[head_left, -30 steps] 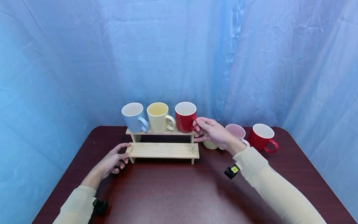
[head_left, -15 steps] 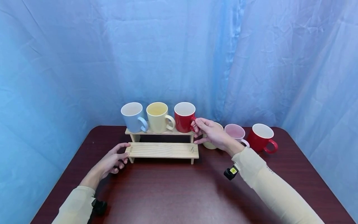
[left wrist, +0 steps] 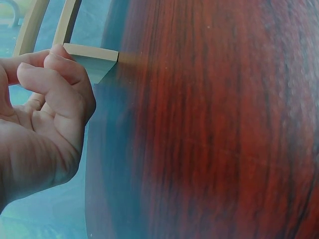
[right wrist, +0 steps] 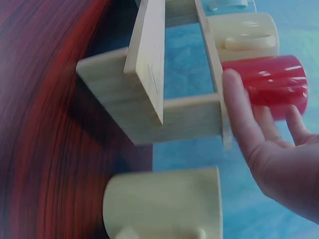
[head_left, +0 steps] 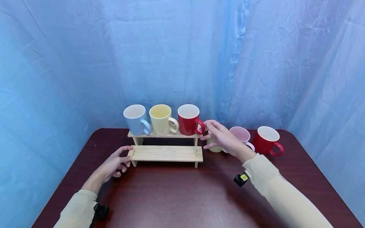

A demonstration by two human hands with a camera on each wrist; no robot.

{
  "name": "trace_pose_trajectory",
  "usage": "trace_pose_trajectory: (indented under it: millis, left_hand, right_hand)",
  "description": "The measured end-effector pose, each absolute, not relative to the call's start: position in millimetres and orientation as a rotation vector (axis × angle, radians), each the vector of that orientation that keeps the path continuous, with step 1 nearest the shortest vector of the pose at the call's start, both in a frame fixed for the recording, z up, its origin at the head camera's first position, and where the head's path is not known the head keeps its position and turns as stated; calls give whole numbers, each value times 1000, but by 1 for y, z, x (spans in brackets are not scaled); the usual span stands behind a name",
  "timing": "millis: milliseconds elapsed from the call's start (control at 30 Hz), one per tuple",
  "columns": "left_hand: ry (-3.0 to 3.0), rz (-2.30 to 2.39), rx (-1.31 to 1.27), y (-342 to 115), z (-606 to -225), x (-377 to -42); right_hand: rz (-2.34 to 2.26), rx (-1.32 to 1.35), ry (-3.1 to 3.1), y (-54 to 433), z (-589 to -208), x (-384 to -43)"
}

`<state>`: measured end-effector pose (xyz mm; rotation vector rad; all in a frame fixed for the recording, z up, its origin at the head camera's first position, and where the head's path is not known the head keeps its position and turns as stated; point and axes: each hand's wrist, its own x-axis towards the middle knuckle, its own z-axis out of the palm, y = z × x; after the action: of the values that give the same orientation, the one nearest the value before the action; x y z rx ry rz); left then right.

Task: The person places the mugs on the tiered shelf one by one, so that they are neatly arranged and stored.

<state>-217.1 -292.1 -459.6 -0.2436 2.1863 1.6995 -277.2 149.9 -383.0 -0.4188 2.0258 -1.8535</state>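
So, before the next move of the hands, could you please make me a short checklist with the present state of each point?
1. Red mug upright on upper shelf: ok.
2. Right hand open, not gripping the mug's handle: ok.
3. Every fingertip clear of that mug: cannot tell.
4. Left hand holding the end of the lower shelf: ok.
5. Pale yellow mug on the table fully visible from the head: not ok, right hand partly covers it.

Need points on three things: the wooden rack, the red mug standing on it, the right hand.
Wooden rack (head_left: pixel 165 153): head view, bare top of the lower board.
Red mug (head_left: pixel 186 125): head view, front of the body.
Right hand (head_left: pixel 223 136): head view, back of the hand.
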Motion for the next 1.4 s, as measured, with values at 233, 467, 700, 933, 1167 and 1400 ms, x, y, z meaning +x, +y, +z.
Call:
trace_pose_trajectory:
  millis: [233,467,700,933,1167,1400]
  left_hand:
    - [2187,1701,-247,-292,-460,-216]
    - [2197,1693,-248,-292,-459,-217]
    - [2183,1705,-246,-292,-460,-217]
    - [2173,1716,-236,-292,-461,-218]
    - [2163,1725,-230,-291,-459,-217]
    - [2159,1735,-221,-291,-459,-216]
  right_hand:
    - [-1831,-500,2232,192,-385,-262]
    - [-1820,-455,2301,234,-398,-244]
    - [-1804,-374,2281,254,-423,-233]
    - [-1802,-345,2253,257,-441,-230]
    - [-1800,-328,2222,256,-449,-233]
    - [-1793,-231,2073,249,-460,-238]
